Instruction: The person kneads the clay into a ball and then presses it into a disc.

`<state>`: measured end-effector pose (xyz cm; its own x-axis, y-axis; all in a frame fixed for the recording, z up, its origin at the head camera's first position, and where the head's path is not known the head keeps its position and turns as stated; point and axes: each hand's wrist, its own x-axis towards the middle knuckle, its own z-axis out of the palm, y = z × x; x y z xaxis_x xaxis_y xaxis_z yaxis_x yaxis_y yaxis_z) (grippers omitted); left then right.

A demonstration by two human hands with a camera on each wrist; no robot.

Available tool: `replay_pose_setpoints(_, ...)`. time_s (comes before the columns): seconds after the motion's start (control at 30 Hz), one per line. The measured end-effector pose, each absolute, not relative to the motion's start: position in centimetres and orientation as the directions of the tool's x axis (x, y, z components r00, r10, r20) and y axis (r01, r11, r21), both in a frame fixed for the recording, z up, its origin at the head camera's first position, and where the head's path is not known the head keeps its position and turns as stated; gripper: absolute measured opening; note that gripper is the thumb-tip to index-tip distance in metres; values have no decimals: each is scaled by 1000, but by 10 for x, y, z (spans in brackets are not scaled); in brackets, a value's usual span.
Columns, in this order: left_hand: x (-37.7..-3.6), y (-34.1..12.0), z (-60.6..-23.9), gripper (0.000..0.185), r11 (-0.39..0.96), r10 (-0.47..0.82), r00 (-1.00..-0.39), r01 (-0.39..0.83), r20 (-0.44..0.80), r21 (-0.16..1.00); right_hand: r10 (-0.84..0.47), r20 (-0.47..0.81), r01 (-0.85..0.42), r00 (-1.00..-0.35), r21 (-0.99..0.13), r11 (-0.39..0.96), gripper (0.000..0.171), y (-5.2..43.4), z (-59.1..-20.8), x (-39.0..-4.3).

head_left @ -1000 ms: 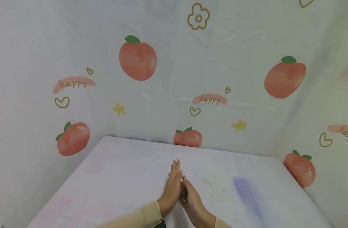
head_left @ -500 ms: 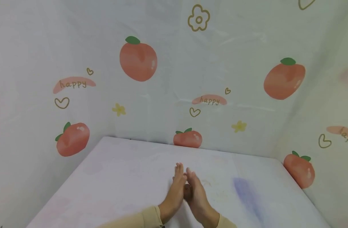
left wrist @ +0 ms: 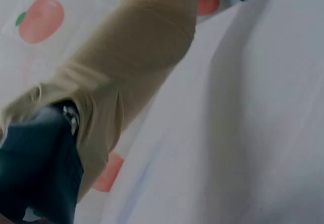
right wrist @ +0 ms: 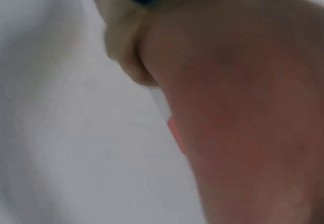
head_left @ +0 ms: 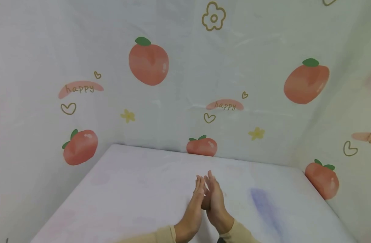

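Head view: left hand point(head_left: 194, 211) and right hand point(head_left: 217, 204) are pressed palm to palm above the tabletop point(head_left: 127, 199), roughly at mid-width and toward the near edge. Fingers on both are straight and point toward the far edge; the right fingertips sit slightly further out than the left. A small brown object point(head_left: 205, 203) shows in the gap between the palms, squeezed from both sides; what it is cannot be told, too little of it is visible. Neither hand curls around it, both lie flat against it. Beige sleeves point(head_left: 161, 235) cover both forearms down to the wrists. The tabletop is covered in a pale sheet with a faded blue-violet smear point(head_left: 262, 207) to the right of the hands, well apart from them. A backdrop cloth point(head_left: 179, 84) with a peach print, "happy" lettering, hearts and flowers hangs behind the far edge and wraps both sides. Left wrist view: only the beige sleeve point(left wrist: 126, 72), a dark strap at its cuff and white sheet; hand not visible there. Right wrist view: blurred close skin and sleeve cuff, nothing usable on the grip.
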<state>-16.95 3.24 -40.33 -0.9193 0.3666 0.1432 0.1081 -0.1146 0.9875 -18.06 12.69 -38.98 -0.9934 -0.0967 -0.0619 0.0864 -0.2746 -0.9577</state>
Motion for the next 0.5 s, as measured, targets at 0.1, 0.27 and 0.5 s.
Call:
replay_pose_setpoints(0.1, -164, 35, -404, 63, -127, 380, -912, 113, 154, 985, -47, -62, 74, -997, -951, -302, 66, 129, -388, -187)
replay_pose_setpoints(0.27, -161, 33, -407, 64, -138, 338, -929, 109, 150, 984, -2, -103, 100, -995, -954, -284, 75, 118, -391, -186)
replay_pose_setpoints(0.5, -157, 33, -405, 66, -141, 355, -923, 102, 147, 985, 20, 5, -9, -1000, -981, -196, 67, 110, -403, -182)
